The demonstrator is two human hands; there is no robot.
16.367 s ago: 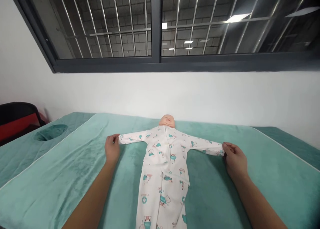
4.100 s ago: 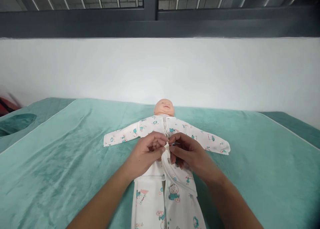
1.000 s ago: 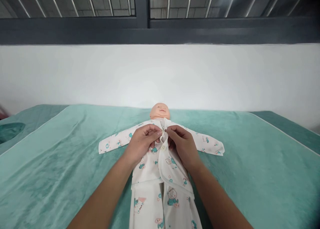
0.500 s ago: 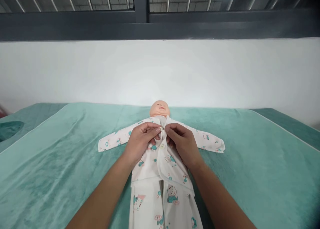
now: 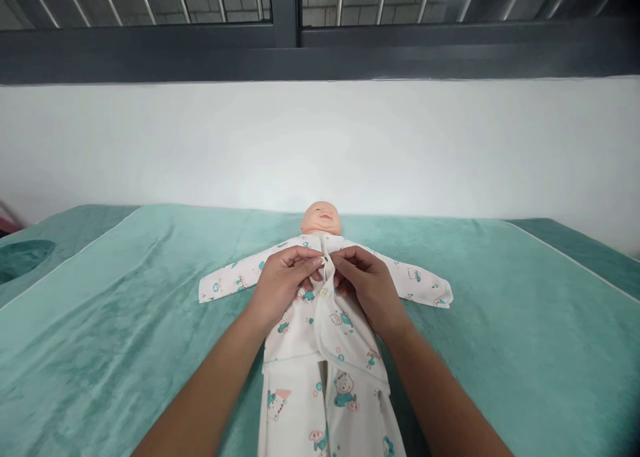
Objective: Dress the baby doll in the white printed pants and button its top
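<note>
A baby doll [image 5: 321, 218] lies on its back on the teal blanket [image 5: 125, 310], its arms spread wide. It wears a white jacket [image 5: 330, 317] with teal and pink prints over matching trousers [image 5: 300, 417]. My left hand [image 5: 283, 284] and my right hand [image 5: 367, 284] meet at the doll's upper chest. Each pinches an edge of the jacket's front opening, fingertips almost touching. A small button [image 5: 324, 293] shows just below them on the placket.
The blanket covers a wide padded table against a white wall [image 5: 320, 144]. A dark window frame [image 5: 320, 50] with bars runs above. At the far left sits a round hollow [image 5: 23, 254] in the darker cover.
Over the last second my hands stay pinched on the jacket front near the collar, barely shifting. Earlier they held the sleeve ends, then worked lower down the front.
</note>
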